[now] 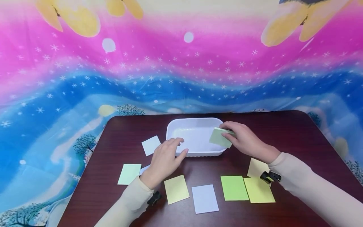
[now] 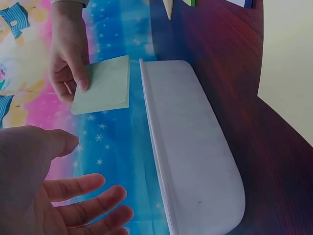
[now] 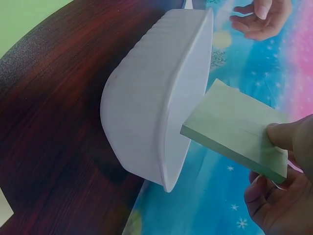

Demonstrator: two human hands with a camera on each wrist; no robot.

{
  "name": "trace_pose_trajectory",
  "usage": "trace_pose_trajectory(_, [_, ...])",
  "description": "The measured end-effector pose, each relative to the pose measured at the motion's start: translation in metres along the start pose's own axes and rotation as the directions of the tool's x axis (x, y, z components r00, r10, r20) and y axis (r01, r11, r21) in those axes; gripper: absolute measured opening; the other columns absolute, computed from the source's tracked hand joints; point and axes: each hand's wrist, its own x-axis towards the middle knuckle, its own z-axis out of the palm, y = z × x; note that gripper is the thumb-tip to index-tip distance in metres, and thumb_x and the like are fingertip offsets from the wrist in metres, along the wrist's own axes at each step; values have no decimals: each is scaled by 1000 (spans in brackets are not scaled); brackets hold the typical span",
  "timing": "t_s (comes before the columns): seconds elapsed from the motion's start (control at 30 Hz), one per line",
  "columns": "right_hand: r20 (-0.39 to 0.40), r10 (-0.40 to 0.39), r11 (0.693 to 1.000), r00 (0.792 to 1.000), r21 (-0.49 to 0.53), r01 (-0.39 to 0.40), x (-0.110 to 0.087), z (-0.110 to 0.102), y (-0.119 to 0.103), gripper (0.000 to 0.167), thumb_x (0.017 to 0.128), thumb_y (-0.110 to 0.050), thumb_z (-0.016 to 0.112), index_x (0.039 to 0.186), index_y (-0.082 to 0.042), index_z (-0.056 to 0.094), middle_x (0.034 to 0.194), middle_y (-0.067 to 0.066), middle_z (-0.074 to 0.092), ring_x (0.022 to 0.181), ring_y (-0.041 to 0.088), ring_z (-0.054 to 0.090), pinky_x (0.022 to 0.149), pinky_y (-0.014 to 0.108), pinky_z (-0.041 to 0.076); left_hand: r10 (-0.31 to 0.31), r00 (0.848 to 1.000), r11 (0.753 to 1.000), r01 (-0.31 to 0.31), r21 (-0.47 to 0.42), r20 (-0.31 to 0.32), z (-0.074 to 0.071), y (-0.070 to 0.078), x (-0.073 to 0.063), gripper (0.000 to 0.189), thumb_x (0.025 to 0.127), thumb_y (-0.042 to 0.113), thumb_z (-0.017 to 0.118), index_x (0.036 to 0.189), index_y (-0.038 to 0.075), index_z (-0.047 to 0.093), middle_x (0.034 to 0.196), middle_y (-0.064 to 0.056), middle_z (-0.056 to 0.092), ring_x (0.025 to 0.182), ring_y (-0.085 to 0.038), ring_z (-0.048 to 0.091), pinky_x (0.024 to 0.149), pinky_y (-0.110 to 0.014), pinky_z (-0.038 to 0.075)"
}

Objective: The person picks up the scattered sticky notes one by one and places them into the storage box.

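My right hand (image 1: 245,140) pinches a pale green sticky note pad (image 1: 219,137) between thumb and fingers, over the right end of a white plastic tray (image 1: 195,154). In the right wrist view the pad (image 3: 234,127) shows its thick edge and overlaps the tray's rim. My left hand (image 1: 167,159) holds nothing; its fingers are relaxed and spread at the tray's near left corner. In the left wrist view the left hand (image 2: 73,186) has its palm and fingers apart from the tray wall (image 2: 195,147). No pad shows inside the tray.
Several sticky note pads lie on the dark wood table (image 1: 113,201): a white pad (image 1: 151,145), a mint pad (image 1: 129,174), a cream pad (image 1: 176,189), a pale blue pad (image 1: 205,199), a bright green pad (image 1: 234,188) and a yellow pad (image 1: 259,190). A patterned cloth (image 1: 181,69) hangs behind.
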Motion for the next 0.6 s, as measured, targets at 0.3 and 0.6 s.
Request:
trace_pose_trajectory(0.3, [8,8,1000,1000,22,-8,-2,11,3,23,95,-2,67,117,-6,68,110,7,72,96,19,65,83,42,55,-23,1000,1000,23,-2,-1,2,-4,-4,36,96,36,68,124,14,67,108,-5,75,95,-22,70,74,-40,56])
trace_pose_trajectory(0.6, [32,25,999,999,45,-26,3,17,-5,23,96,-3,66,119,-6,68,112,8,72,99,20,66,87,44,55,-32,999,999,32,14,-6,-2,-6,-7,36,95,37,69,123,13,67,106,-4,75,97,-23,70,74,-41,56])
